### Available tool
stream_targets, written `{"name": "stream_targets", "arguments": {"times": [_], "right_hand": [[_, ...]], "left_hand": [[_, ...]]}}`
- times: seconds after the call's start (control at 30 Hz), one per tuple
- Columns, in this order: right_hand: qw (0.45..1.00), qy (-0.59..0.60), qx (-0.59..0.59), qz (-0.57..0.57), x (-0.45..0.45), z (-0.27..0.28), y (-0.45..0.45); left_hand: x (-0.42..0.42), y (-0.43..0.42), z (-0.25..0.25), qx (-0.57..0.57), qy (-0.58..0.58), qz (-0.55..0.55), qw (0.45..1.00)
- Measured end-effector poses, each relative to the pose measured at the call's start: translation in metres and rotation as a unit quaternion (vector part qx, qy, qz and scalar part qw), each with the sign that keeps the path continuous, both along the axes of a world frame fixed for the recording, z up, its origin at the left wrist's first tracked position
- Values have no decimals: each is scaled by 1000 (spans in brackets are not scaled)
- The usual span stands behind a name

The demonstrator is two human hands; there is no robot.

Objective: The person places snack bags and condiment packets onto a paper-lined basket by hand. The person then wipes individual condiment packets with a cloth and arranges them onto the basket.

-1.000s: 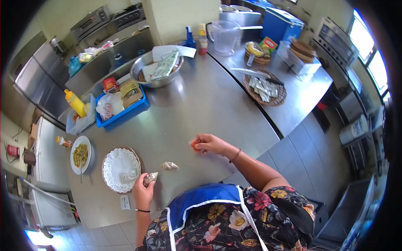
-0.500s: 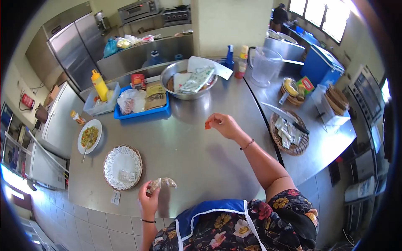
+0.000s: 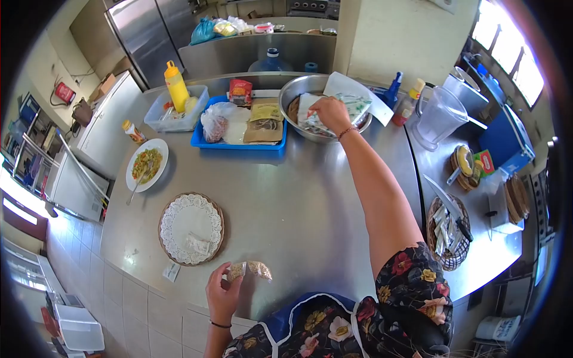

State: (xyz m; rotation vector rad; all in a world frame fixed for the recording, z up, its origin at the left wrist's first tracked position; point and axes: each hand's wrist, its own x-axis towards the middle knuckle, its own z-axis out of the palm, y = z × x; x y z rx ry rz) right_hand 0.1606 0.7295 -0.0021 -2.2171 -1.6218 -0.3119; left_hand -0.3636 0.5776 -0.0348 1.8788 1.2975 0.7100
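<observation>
Right hand (image 3: pixel 331 113), curled, grasp unclear, extends over the steel bowl (image 3: pixel 305 132), a reaching step seemingly needing finger control; left hand (image 3: pixel 223 293), well apart from it, pinches a packet (image 3: pixel 237 271).

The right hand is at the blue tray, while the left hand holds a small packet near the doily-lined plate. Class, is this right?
Not quite: the right hand is at the metal bowl, not the blue tray, as the head view shows. The left hand does hold a small packet near the doily-lined plate.
</observation>
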Motion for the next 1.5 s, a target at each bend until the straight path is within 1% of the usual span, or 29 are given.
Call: {"name": "stream_targets", "arguments": {"times": [0.03,0.07,0.17,0.27,0.33,0.37,0.4,0.43,0.5,0.57,0.6,0.63,0.7,0.77,0.87,0.97,1.0,1.07,1.1,1.13,1.17,1.2,1.23,1.27,1.37,1.4,1.5], "right_hand": [[1000,-9,-12,-11,1,-2,4],[997,13,-66,-33,4,-3,5],[995,-4,-83,-56,0,6,1],[999,24,36,2,-7,19,-16],[992,47,92,71,-18,28,-38],[990,88,78,81,-39,44,-60],[986,109,84,97,-55,49,-79],[965,140,139,171,-72,51,-99],[959,225,16,170,-115,56,-140],[933,296,-86,187,-154,30,-171],[918,308,-118,220,-173,16,-185],[903,316,-147,253,-191,3,-196],[898,274,-178,295,-230,-22,-209],[906,241,-197,285,-270,-29,-215],[937,149,-137,285,-321,-41,-217],[936,112,-148,299,-337,-63,-212],[933,137,-160,293,-338,-61,-211],[925,183,-184,277,-333,-55,-210],[892,310,-191,269,-330,-53,-210],[843,432,-196,255,-326,-51,-211],[780,545,-196,237,-323,-48,-211],[699,644,-190,244,-323,-44,-214],[608,733,-180,248,-322,-40,-220],[506,809,-166,249,-321,-37,-226],[561,772,-170,244,-330,-39,-236],[574,764,-165,246,-333,-41,-239],[570,767,-174,239,-336,-44,-242]], "left_hand": [[1,0,1,-2,0,3,1000],[1,1,1,-3,-1,6,1000],[1,5,-3,14,0,1,1000],[2,12,-11,44,-18,2,999],[3,11,-6,47,-32,15,998],[8,13,1,39,-35,25,998],[9,15,7,60,-27,15,998],[7,14,11,81,-17,4,997],[0,15,8,110,-5,-15,994],[-7,11,9,50,15,8,999],[-10,6,9,22,21,19,999],[-14,3,5,24,19,18,999],[-23,0,-7,32,13,11,999],[-25,-7,-6,21,10,20,1000],[-28,-16,-5,15,-11,33,999],[-29,-21,-12,19,-44,38,998],[-30,-23,-15,22,-55,37,998],[-32,-26,-16,-16,-81,42,996],[-32,-26,-18,-34,-95,43,994],[-32,-27,-21,-60,-137,50,987],[-33,-26,-27,-91,-159,50,982],[-34,-24,-35,-121,-181,46,975],[-31,-23,-39,-152,-202,39,967],[-27,-24,-43,-153,-233,36,960],[-13,-26,-43,-47,-177,-17,983],[-6,-31,-20,-54,-128,-11,990],[6,-28,-9,4,-90,-52,995]]}}
